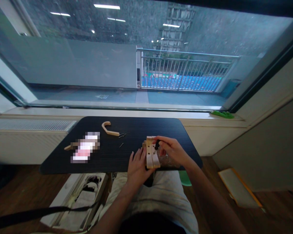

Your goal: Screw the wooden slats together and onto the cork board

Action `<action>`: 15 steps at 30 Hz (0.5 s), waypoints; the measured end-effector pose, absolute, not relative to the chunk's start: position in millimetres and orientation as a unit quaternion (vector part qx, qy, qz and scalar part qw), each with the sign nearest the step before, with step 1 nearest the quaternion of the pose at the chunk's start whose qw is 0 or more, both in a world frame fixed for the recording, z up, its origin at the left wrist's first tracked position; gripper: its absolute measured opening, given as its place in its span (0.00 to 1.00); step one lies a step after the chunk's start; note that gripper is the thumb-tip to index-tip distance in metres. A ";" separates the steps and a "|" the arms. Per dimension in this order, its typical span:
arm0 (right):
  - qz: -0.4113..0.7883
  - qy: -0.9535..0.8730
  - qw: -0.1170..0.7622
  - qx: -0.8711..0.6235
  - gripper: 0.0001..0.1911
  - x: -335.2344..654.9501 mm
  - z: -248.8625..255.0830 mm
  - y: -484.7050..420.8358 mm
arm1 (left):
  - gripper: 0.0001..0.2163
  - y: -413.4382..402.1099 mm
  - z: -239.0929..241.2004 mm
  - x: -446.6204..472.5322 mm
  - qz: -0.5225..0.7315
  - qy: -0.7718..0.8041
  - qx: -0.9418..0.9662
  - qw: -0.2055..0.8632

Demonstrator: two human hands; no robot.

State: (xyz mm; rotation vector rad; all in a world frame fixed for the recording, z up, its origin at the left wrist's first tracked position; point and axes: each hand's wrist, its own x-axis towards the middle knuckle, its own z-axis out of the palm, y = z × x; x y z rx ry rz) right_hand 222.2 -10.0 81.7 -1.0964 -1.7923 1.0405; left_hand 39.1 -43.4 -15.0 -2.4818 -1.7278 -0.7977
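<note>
At the near edge of the black table, a pale wooden block (149,156) with several dark holes lies under my hands. My left hand (138,164) grips its left side, with the fingers along the edge and the thumb at the near end. Between the closed fingers of my right hand (172,149) is a small screwdriver (157,145) with a black handle, its tip pointing down at the block. Whether the tip sits in a hole, I cannot tell. Crumpled clear plastic (167,160) lies beside the block, below my right hand.
A hook-shaped wooden piece (109,132) and several screws (122,135) lie on the black table (134,123). To the left, a blurred-out object (86,148) rests by another wooden piece (68,148). An open box (75,201) stands on the floor below. Behind the table is a windowsill (136,113).
</note>
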 end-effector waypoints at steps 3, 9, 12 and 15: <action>0.404 -0.706 0.383 -0.437 0.19 221.6 83.3 -10.3 | 0.38 -43.1 -15.7 39.2 -0.256 -0.554 -0.792 0.008; 0.388 -0.708 0.376 -0.455 0.19 222.1 81.0 -8.6 | 0.38 -44.0 -15.6 39.5 -0.261 -0.553 -0.791 -0.003; 0.375 -0.706 0.384 -0.461 0.19 221.7 79.3 -7.4 | 0.38 -44.1 -15.7 39.6 -0.255 -0.555 -0.792 -0.005; 0.356 -0.708 0.388 -0.472 0.18 220.6 79.3 -6.4 | 0.39 -43.6 -16.0 39.7 -0.254 -0.555 -0.792 0.001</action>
